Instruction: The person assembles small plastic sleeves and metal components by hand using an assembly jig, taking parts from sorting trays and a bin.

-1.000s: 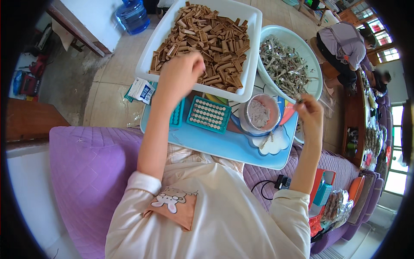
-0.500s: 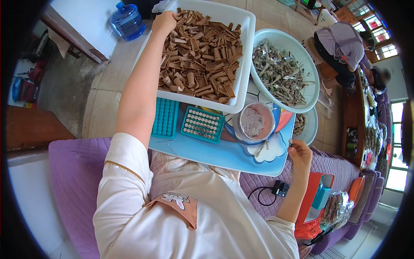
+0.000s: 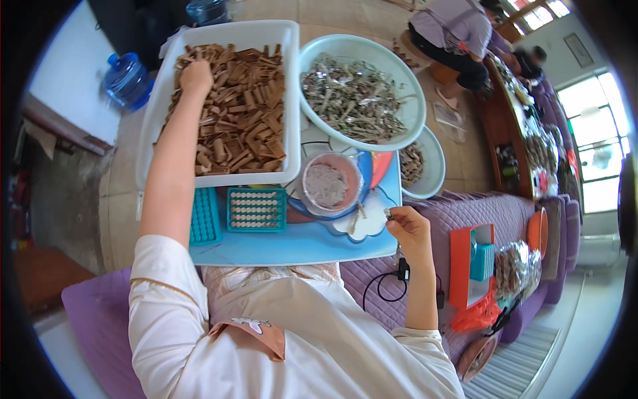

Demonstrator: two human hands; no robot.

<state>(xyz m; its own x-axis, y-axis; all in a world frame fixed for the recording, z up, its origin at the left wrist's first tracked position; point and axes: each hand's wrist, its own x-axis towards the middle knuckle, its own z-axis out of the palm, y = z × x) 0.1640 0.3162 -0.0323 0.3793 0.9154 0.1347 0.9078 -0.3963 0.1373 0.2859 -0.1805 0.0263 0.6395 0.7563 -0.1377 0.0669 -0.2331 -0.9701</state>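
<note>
Far left: blue water bottle (image 3: 127,81), clear of the work. Upper left: left hand (image 3: 197,76) in among the brown trough-shaped pieces (image 3: 246,100) in the white tray (image 3: 291,113); can't tell if it's gripping one. Step looks like a pick; calls for fingertips separating one from the jumble. Forearm covers the tray's near-left side. Lower centre-left: teal rack (image 3: 257,229) of white discs on the worktop (image 3: 312,251). Centre: bucket (image 3: 349,174) and big basin (image 3: 415,106) between the hands. Right of centre: right hand (image 3: 410,229) pinching a small dark bit (image 3: 389,214), just off the worktop's edge.
</note>
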